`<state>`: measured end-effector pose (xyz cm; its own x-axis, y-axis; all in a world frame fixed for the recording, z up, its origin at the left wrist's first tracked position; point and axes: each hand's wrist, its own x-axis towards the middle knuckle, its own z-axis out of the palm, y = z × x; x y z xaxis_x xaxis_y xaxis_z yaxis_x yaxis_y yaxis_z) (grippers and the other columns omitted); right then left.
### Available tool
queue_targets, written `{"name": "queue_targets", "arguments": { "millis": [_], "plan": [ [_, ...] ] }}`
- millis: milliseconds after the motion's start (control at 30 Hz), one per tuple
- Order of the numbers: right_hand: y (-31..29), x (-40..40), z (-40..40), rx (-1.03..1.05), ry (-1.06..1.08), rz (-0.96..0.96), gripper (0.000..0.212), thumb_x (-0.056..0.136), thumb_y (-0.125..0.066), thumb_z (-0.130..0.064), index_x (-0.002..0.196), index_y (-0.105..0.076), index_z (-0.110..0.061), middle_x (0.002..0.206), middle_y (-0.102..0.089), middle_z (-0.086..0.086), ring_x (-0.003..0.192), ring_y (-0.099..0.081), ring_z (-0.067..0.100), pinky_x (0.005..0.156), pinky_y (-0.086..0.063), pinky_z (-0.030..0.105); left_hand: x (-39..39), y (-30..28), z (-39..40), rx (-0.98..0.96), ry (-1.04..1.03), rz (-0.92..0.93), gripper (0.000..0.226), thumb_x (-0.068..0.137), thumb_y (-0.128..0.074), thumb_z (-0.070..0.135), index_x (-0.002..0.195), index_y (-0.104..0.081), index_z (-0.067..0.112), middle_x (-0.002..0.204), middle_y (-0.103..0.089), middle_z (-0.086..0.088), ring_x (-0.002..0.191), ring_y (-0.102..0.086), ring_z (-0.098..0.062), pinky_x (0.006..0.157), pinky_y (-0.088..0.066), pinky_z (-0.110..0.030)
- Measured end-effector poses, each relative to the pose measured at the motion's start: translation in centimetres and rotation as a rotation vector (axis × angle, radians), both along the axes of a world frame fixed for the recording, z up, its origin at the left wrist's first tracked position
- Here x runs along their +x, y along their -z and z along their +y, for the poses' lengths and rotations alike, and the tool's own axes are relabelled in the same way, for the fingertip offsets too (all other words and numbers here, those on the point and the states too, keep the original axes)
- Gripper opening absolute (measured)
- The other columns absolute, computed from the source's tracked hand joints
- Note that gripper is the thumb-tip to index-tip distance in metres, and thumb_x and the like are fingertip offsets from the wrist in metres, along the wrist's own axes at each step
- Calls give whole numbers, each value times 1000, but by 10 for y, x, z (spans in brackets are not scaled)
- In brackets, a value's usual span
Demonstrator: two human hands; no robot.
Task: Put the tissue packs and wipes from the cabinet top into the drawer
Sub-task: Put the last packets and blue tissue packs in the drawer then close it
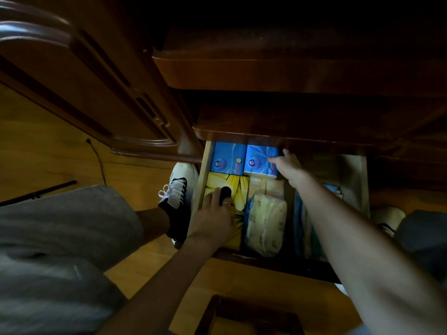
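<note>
Two blue tissue packs point(227, 158) point(260, 163) lay side by side at the far end of the open drawer point(202, 175); near them sat a yellow pack point(232, 189) and a pale cream pack point(266, 223) (wrapper crinkled), touching.

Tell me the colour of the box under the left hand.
Yellow box with dark streaks, seen in the head view.

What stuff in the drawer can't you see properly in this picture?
- Back of the drawer, head view: hidden under the dark cabinet ledge.
- Blue things on the right: covered by the right forearm.
- Printing on the pale tissue pack: too small and dim.
- Yellow box: its front is partly under the left hand.
- Right hand grips a blue pack; its far end is in shadow.
</note>
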<state>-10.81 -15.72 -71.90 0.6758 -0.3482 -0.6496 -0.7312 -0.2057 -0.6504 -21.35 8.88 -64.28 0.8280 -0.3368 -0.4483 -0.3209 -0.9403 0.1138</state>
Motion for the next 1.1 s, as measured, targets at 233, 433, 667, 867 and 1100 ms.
{"name": "queue_targets", "arguments": {
  "millis": [233, 433, 667, 867, 1100],
  "plan": [
    [0, -2, 7, -63, -89, 20, 69, 97, -56, -46, 155, -31, -19, 143, -53, 11, 117, -59, 30, 92, -50, 41, 7, -11, -3, 8, 8, 45, 71, 92, -54, 44, 153, -29, 18, 159, -26, -10, 144, -27, -31, 110, -40, -42],
    [-4, -5, 8, -74, -60, -87, 73, 83, -73, -44, 142, -42, -15, 133, -56, 7, 104, -57, 23, 81, -41, 32, 47, -13, -19, -47, 41, -204, 69, 94, -44, 52, 150, -31, 14, 145, -43, -14, 133, -42, -31, 109, -39, -43],
    [0, -10, 6, -111, -150, -128, 68, 87, -74, -40, 146, -42, -25, 133, -58, 0, 119, -59, 25, 86, -43, 32, 102, 24, -34, 86, 51, 84, 86, 93, -20, 73, 159, 11, 28, 165, 21, -8, 154, 10, -27, 123, -6, -44],
    [0, -15, 8, -198, -243, -92, 80, 89, -72, -44, 155, -31, -25, 143, -56, 4, 125, -58, 29, 98, -49, 41, 100, 28, -32, 106, 42, 75, 98, 82, -9, 86, 160, 3, 28, 168, 8, -10, 154, -2, -30, 120, -18, -44],
    [-30, -16, 13, -223, -335, -21, 84, 95, -60, -52, 160, -17, -19, 157, -41, 6, 139, -45, 30, 104, -42, 43, 111, 9, -35, 177, 83, 185, 95, 87, -26, 81, 159, 6, 28, 167, 13, -8, 155, 2, -28, 123, -8, -43]
  ]
}}
